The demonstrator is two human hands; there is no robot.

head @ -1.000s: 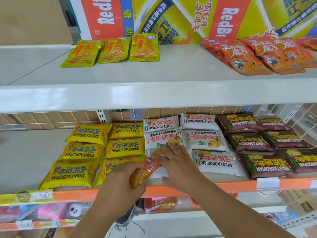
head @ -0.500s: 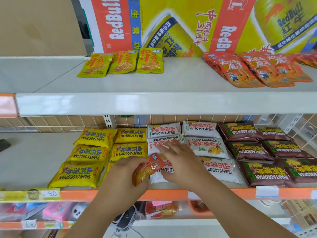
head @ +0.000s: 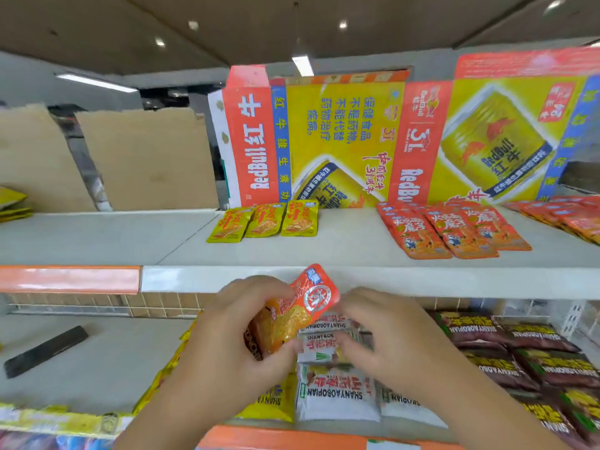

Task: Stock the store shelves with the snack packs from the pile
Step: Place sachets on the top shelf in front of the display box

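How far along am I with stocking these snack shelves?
Done: white packs and brown packs line the lower shelf; yellow packs and orange packs lie on the upper shelf. In hand: your left hand grips one orange snack pack, right hand beside it. Left: shelving it; the pile is out of view, remainder unknown.

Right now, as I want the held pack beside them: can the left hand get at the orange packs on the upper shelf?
Probably yes. The left hand, gripping the pack, is just below the upper shelf edge, and nothing stands before the orange packs there.
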